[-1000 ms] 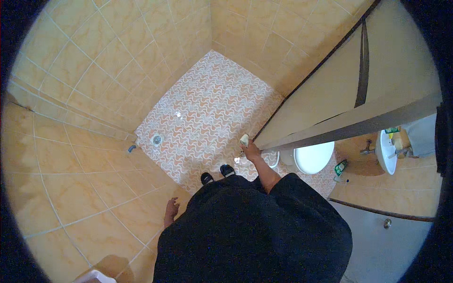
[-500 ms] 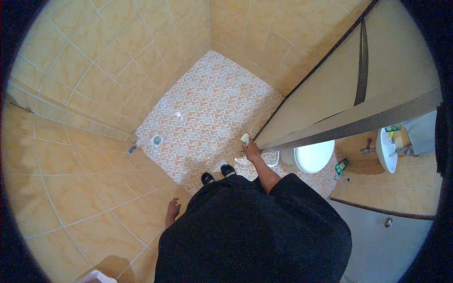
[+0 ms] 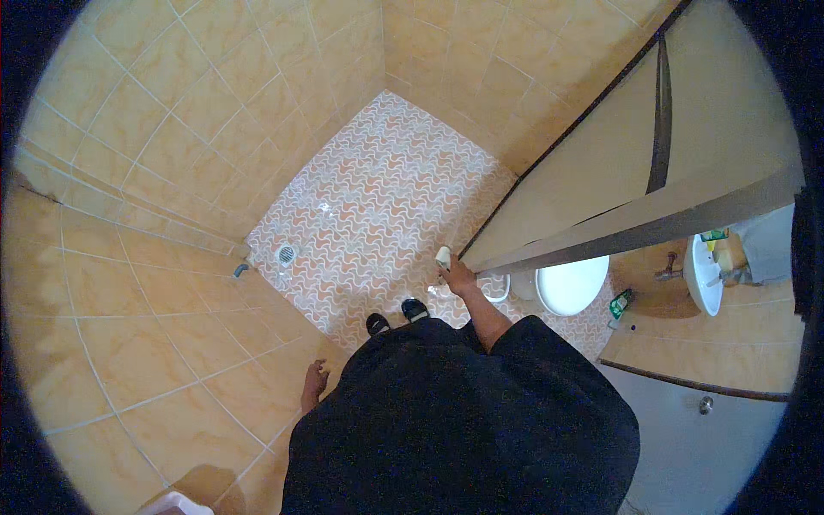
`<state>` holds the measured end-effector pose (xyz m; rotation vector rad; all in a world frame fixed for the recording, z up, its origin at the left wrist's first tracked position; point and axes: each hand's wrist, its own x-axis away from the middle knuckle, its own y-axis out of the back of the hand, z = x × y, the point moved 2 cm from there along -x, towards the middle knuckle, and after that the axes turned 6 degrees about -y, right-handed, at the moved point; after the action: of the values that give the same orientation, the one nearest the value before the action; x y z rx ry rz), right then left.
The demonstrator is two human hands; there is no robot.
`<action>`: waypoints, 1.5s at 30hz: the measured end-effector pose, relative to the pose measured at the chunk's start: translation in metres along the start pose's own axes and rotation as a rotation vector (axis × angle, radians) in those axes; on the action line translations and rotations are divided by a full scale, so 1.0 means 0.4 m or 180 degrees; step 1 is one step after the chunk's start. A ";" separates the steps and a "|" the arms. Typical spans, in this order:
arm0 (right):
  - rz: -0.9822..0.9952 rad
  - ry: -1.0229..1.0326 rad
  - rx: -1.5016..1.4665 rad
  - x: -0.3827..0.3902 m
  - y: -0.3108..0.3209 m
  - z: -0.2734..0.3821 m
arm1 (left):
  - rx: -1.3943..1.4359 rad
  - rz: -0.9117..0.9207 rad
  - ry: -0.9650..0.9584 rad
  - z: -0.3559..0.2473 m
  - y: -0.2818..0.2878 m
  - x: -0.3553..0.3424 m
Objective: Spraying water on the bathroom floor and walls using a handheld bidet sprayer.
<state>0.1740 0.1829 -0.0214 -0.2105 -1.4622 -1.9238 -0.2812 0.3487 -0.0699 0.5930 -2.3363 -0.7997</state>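
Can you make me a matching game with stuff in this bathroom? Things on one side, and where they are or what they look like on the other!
Things:
1. right hand
2. left hand
3. toilet
4. floor drain

Clues:
A. round and grey, set in the patterned floor
B. white bowl behind the partition
C. hangs empty near the tiled wall
D. holds a small white thing

Pairs: 1-D, 2-C, 3-B, 4-A

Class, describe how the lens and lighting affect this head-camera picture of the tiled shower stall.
Head view: fisheye bends the wall tiles and partition toward a black circular rim; lighting is even and warm, without hard shadows; the right hand and its small white object look tiny and soft.
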 end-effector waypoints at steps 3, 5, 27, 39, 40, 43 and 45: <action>0.0044 0.0007 0.0055 -0.016 -0.026 -0.033 | 0.0126 -0.0079 0.0062 -0.047 0.013 -0.004; 0.0093 0.0170 0.0062 -0.023 -0.043 -0.042 | 0.0150 -0.0077 0.0086 -0.031 0.008 0.000; 0.0443 0.0603 0.0394 0.030 -0.015 0.013 | 0.0615 -0.0078 0.0364 0.014 0.003 -0.001; 0.0527 0.0634 0.0637 0.028 -0.034 0.008 | 0.0588 -0.0230 -0.0028 0.046 -0.019 0.004; 0.0514 0.0635 0.0642 0.028 -0.033 0.008 | 0.0594 -0.0236 -0.0039 0.027 -0.013 -0.003; 0.0406 0.0699 0.0477 0.035 -0.026 0.002 | 0.0181 0.0124 0.0650 -0.059 0.024 -0.009; 0.0364 0.0711 0.0462 0.018 -0.041 0.003 | 0.0207 0.0151 0.0581 -0.035 0.017 -0.004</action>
<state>0.1583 0.1829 -0.0300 -0.0114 -1.4015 -1.6837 -0.2725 0.3488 -0.0570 0.6096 -2.2071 -0.6229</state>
